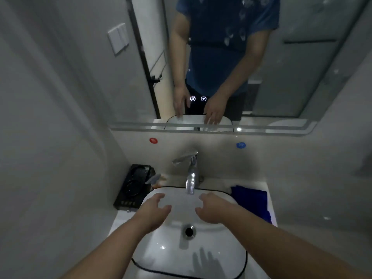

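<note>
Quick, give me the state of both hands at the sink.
Left hand: open, fingers loosely curled, holding nothing, over the sink.
Right hand: open, fingers loosely curled, holding nothing, below the tap.

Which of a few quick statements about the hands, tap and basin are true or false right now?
1. The left hand and right hand hover over the basin, holding nothing. True.
2. The blue cloth lies left of the tap. False: it lies to its right.
3. A black tray sits left of the tap. True.
4. A hand covers the drain. False: the drain shows uncovered.
</note>
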Available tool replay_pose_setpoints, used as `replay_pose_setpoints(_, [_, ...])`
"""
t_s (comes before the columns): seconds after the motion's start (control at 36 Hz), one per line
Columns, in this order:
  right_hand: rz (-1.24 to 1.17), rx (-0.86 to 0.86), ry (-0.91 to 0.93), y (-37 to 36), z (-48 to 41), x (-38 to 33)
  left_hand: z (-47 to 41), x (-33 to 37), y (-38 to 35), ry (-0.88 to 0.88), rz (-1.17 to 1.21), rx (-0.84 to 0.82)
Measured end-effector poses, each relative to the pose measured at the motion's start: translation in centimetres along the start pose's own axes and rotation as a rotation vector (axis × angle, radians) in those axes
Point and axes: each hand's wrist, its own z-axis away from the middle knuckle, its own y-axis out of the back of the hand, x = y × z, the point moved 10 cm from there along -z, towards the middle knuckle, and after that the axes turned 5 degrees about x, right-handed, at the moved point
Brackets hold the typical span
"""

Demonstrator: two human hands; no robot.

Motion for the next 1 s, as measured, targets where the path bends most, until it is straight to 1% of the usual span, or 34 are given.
replay_pose_setpoints(0.08, [-0.031,0.020,-0.085,-0.5,-0.2,1.2,-1.8,0.6,-1.3,-0.052,0.023,-0.029])
replay_pose_setpoints(0.17, [-0.078,0.038,-0.185,-1.1,0.5,3.0,-2.8,1.2,-4.0,-0.127,-0.030,-0.153])
replay_pose_setpoints(0.25, [-0.130,0.074,-0.290,-1.3,1.7,5.2,-3.5,2.3,-5.6,-0.191,-0.033,-0.232])
replay_pose_setpoints(0.42, [-0.306,0.296,-0.478,0.5,3.7,10.0,-4.3,5.5,-7.9,-0.288,-0.001,-0.317])
replay_pose_setpoints(0.53, [-0.399,0.457,-0.590,2.8,3.5,14.1,-3.8,7.2,-9.2,-0.320,0.016,-0.325])
replay_pose_setpoints(0.58, [-0.460,0.485,-0.645,3.3,2.6,16.4,-3.7,7.8,-9.6,-0.336,0.026,-0.313])
replay_pose_setpoints(0.64, [-0.500,0.469,-0.686,2.6,1.2,18.7,-3.8,7.5,-9.8,-0.308,0.040,-0.290])
replay_pose_setpoints(0.69, [-0.518,0.417,-0.709,0.9,0.0,20.7,-3.7,6.5,-10.3,-0.279,0.028,-0.281])
replay_pose_setpoints(0.78, [-0.540,0.318,-0.690,-2.5,-2.2,23.2,-3.3,4.7,-10.9,-0.250,-0.010,-0.297])
replay_pose_setpoints(0.83, [-0.373,0.262,-0.671,-3.8,-3.4,24.6,-3.2,3.8,-11.0,-0.224,-0.043,-0.311])
replay_pose_setpoints(0.86, [-0.344,0.225,-0.679,-4.7,-3.8,25.1,-3.3,3.5,-11.0,-0.214,-0.057,-0.303])
replay_pose_setpoints(0.89, [-0.367,0.195,-0.689,-5.6,-3.9,25.4,-3.5,3.2,-10.9,-0.204,-0.069,-0.287])
replay_pose_setpoints(0.94, [-0.279,0.220,-0.650,-5.7,-4.3,25.9,-4.0,3.0,-10.7,-0.191,-0.092,-0.259])
replay_pose_setpoints(1.0, [-0.240,0.233,-0.651,-5.5,-4.4,26.2,-4.5,3.0,-10.9,-0.182,-0.110,-0.248])
